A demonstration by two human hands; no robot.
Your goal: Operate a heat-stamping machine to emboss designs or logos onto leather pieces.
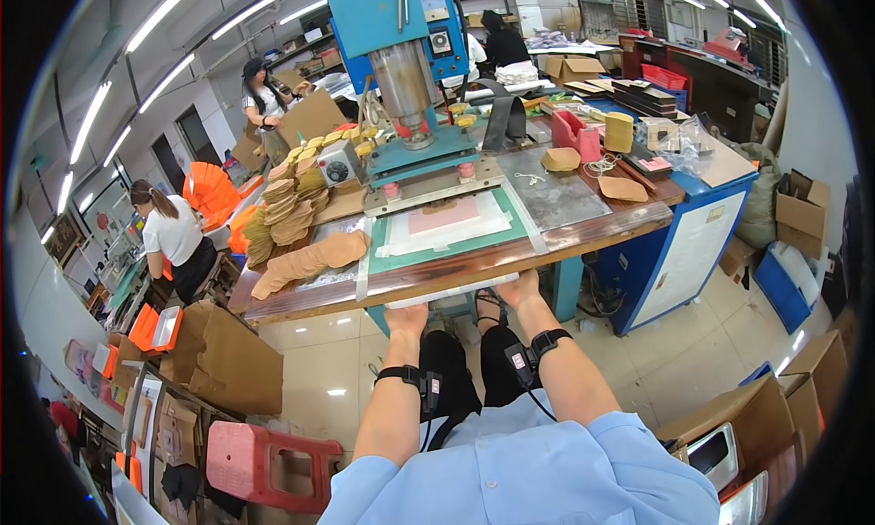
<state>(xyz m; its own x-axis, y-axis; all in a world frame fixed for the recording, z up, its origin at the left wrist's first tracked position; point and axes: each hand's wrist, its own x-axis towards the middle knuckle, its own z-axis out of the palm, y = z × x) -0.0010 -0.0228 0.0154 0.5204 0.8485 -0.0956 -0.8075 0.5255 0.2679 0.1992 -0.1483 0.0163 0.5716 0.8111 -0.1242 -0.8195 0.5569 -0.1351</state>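
My left hand [406, 318] and my right hand [519, 288] reach under the front edge of the wooden worktable [583, 232]. Between them runs a white strip [453, 291], one hand at each end; the table edge hides my fingers, so any grip is unseen. On the tabletop lies a green mat [387, 257] with a white sheet [492, 222] and a pinkish rectangular piece [443, 218] on it. Over its far side stands a blue press [375, 15] with a metal cylinder and a flat plate.
Stacked tan pieces [314, 259] lie left of the mat. A metal plate [570, 192], a red tape dispenser [576, 138] and a yellow roll [619, 133] are on the right. A blue cabinet [684, 261] adjoins the table. A red stool [264, 468] stands behind left; other people work farther off.
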